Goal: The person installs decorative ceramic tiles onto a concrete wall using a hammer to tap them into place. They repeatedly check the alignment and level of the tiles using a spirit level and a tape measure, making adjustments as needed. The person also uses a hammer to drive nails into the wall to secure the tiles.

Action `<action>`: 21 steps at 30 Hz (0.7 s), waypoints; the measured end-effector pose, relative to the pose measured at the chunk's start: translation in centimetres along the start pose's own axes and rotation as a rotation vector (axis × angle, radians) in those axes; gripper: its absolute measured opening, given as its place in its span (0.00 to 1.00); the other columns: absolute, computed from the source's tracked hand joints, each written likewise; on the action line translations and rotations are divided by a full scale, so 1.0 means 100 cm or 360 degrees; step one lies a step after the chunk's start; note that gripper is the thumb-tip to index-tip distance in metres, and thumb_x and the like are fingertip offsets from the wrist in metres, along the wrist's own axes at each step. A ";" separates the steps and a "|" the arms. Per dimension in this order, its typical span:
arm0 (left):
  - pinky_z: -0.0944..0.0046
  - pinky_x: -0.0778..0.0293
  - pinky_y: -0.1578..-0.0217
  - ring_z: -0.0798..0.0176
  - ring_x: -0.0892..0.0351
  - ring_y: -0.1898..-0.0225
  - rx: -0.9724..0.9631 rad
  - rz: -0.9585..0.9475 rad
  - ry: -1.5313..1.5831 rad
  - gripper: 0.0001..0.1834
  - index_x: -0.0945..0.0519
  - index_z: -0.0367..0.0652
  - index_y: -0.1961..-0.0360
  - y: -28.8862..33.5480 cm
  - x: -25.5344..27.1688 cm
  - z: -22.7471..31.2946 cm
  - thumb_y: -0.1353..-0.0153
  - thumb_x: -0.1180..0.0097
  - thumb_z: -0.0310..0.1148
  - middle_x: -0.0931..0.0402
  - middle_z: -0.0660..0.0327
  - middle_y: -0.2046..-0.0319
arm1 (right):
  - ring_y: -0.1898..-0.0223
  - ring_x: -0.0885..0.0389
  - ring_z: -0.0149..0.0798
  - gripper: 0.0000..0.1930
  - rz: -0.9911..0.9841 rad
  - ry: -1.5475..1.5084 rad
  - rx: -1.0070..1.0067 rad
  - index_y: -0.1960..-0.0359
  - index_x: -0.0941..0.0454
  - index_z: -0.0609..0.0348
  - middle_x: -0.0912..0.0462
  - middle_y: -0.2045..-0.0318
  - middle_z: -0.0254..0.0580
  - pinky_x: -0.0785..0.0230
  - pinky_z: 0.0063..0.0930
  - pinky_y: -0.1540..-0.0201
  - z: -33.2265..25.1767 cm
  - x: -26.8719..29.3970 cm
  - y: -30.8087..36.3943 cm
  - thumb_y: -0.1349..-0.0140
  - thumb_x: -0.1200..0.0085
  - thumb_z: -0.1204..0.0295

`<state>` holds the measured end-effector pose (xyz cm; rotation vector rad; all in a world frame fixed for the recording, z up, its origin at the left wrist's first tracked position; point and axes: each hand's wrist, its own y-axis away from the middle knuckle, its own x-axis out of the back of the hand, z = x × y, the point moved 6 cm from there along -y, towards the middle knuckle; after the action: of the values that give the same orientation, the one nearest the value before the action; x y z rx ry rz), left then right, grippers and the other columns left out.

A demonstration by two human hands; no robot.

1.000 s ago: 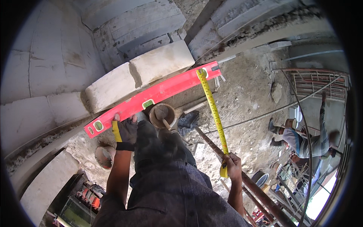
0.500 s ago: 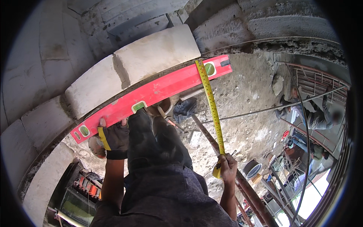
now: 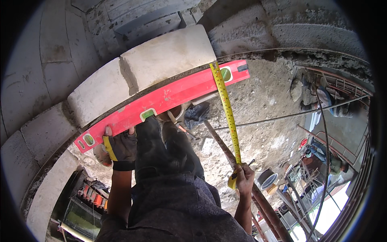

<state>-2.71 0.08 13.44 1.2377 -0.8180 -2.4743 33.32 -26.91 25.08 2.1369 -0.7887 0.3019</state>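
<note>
A long red spirit level (image 3: 177, 95) with green vials lies along the near side of a row of pale blocks (image 3: 169, 50). Near its left end my left hand (image 3: 121, 146), in a dark and yellow fingerless glove, grips the level's lower edge, thumb and a fingertip showing on it. My bare right hand (image 3: 244, 177) is closed round a yellow tape measure. The drawn-out tape blade (image 3: 227, 115) runs up from that hand, crosses the level near its right end and reaches the block's edge. Part of the tape case is hidden in my fingers.
A rusty pole (image 3: 219, 141) slants past my right hand, and a thin bar (image 3: 282, 119) crosses behind the tape. Below are rough ground, a dark bucket (image 3: 267, 179) and a black bag (image 3: 196, 114). Two other people work at the right, beside metal scaffolding (image 3: 350, 82).
My hands, the level and the extended tape hold nearly the same places, with only a slight shift of the view. At the far right, one of the other people has moved.
</note>
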 end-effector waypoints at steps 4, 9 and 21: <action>0.53 0.25 0.41 0.55 0.30 0.38 0.0000 -0.0048 0.0034 0.29 0.35 0.40 0.36 0.003 -0.010 0.001 0.32 0.46 0.44 0.31 0.53 0.38 | 0.79 0.30 0.22 0.12 -0.0048 0.0057 0.0084 0.74 0.22 0.64 0.25 0.81 0.31 0.39 0.21 0.76 -0.005 -0.001 0.005 0.31 0.49 0.73; 0.47 0.20 0.48 0.51 0.29 0.39 0.0059 0.0096 0.0218 0.30 0.35 0.42 0.36 0.002 -0.011 0.001 0.36 0.43 0.41 0.31 0.53 0.39 | 0.81 0.22 0.28 0.09 -0.0344 -0.0012 0.0080 0.69 0.20 0.68 0.21 0.82 0.39 0.32 0.23 0.77 0.011 -0.031 0.035 0.33 0.49 0.76; 0.55 0.21 0.46 0.55 0.27 0.43 0.0216 -0.0029 0.0120 0.28 0.33 0.41 0.39 0.007 -0.022 0.005 0.34 0.44 0.44 0.29 0.54 0.42 | 0.80 0.26 0.26 0.11 -0.0391 -0.0002 0.0020 0.72 0.21 0.69 0.22 0.80 0.38 0.36 0.22 0.77 0.024 -0.091 0.070 0.32 0.48 0.74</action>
<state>-1.75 0.72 15.51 1.3804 -0.9725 -2.4046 21.74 -28.12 23.68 2.2178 -0.5179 0.1763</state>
